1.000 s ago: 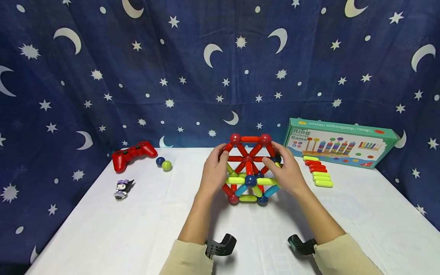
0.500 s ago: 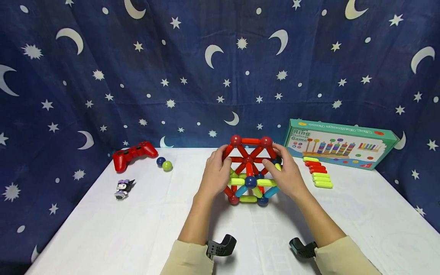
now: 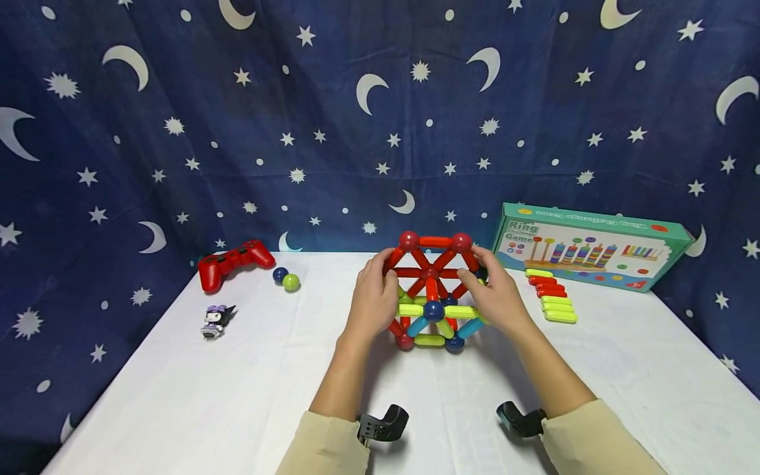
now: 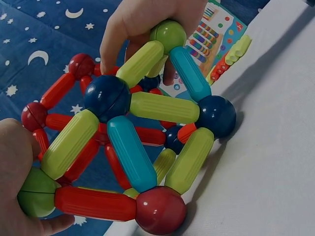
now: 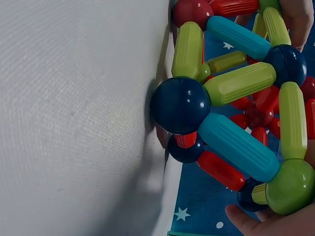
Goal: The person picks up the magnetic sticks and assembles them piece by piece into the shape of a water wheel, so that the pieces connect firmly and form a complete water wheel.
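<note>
A ball-and-stick construction toy in red, yellow-green and blue stands on the white table between both hands. Its upper part is mostly red rods meeting at a red central ball. In the head view my left hand grips the left side, thumb toward me and fingers round the back. My right hand holds the right side the same way, its thumb near a red rod. In the left wrist view, a green ball sits in the left hand's grasp. The right wrist view shows the right hand's fingers beside another green ball.
Several loose red and yellow-green rods lie at the right, before a Ring Challenge Game box. Left of the structure are a blue ball, a green ball, a red game controller and a small figurine.
The left thumb has shifted slightly rightward along the structure since a second ago. Both hands keep their hold, and the structure stays in nearly the same place; the head view shifts slightly.
</note>
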Action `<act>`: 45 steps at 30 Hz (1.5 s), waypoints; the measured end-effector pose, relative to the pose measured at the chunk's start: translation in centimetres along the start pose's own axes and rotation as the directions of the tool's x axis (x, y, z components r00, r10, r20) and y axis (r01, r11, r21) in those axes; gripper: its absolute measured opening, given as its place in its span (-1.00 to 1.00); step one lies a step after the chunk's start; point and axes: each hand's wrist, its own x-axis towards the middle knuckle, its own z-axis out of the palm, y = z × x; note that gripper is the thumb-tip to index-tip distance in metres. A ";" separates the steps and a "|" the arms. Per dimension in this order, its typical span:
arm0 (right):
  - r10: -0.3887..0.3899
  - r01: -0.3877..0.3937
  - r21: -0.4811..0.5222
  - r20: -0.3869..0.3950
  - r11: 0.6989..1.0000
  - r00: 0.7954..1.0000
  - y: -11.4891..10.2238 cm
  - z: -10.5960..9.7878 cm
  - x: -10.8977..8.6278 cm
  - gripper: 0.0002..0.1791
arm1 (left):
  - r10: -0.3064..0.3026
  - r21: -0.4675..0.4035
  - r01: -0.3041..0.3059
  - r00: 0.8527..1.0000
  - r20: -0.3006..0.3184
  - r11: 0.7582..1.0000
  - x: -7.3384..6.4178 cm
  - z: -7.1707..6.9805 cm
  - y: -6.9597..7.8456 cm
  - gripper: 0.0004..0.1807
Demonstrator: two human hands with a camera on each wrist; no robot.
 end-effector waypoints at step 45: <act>0.266 -0.255 0.213 -0.025 0.943 0.964 -0.9 0.6 1.1 -0.30 | -0.301 -0.367 0.302 0.952 0.061 0.880 0.7 0.2 -1.3 -0.35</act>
